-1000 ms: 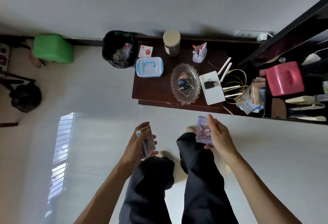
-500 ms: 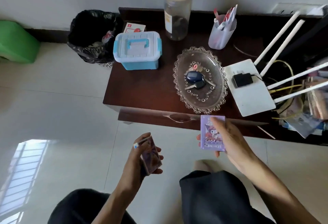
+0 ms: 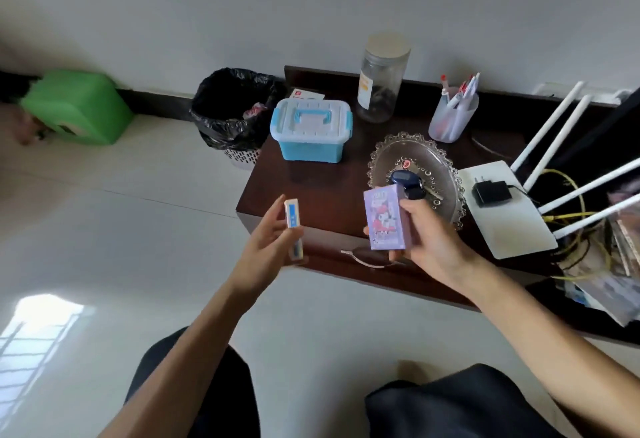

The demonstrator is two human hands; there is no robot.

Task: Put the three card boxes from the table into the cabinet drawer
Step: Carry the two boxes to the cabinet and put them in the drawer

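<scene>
My right hand [image 3: 433, 243] holds a purple card box [image 3: 386, 217] with a cartoon figure on its face, just above the front edge of the dark wooden cabinet [image 3: 311, 191]. My left hand [image 3: 266, 247] grips a second card box [image 3: 293, 228], seen edge-on, cream with blue marks, left of the cabinet's corner. Below both hands the drawer front with its curved metal handle [image 3: 367, 257] is shut. A small white and red box [image 3: 306, 94] lies at the cabinet's back left, behind the blue case.
On the cabinet stand a blue and white lidded case [image 3: 310, 131], a glass jar [image 3: 381, 77], a pen cup [image 3: 452, 113], a glass dish [image 3: 415, 174] with a key fob, and a white router [image 3: 509, 209] with cables. A black-bagged bin [image 3: 235, 115] and green stool [image 3: 76, 108] stand left.
The view has come closer and lower to the cabinet. Both hands rose and moved forward with their boxes, now level with the cabinet's front edge. The left box has turned edge-on.
</scene>
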